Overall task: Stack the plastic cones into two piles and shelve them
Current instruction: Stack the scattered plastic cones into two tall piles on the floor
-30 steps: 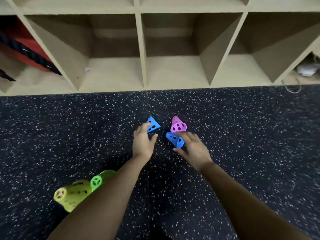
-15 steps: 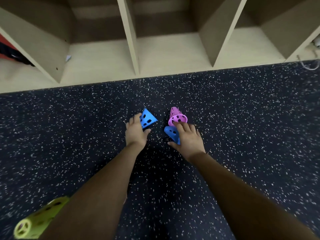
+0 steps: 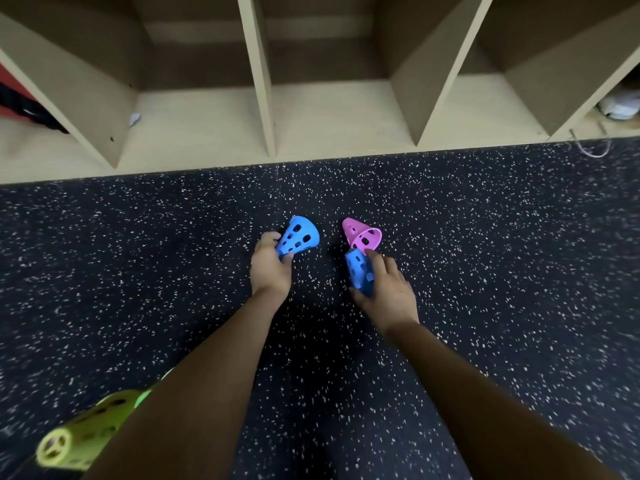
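My left hand [image 3: 270,270] grips a blue perforated cone [image 3: 298,236] by its narrow end, the wide mouth pointing away and to the right. My right hand [image 3: 388,289] holds a second blue cone [image 3: 358,270], fingers wrapped over its side. A pink cone [image 3: 362,233] lies on the dark speckled floor just beyond that hand, and one fingertip reaches its rim. At the lower left, yellow cones [image 3: 81,434] with a green cone [image 3: 143,398] lie on their side, partly hidden behind my left forearm.
A beige wooden cubby shelf [image 3: 265,133] runs across the far side, its compartments open to the floor. Red and black gear [image 3: 20,105] fills the leftmost cubby. A pale object [image 3: 620,103] and a cord [image 3: 592,147] sit at the right end.
Both hands have closed around the blue cones and lifted them off the floor. The pink cone now shows its open mouth. The view has moved closer to the shelf.
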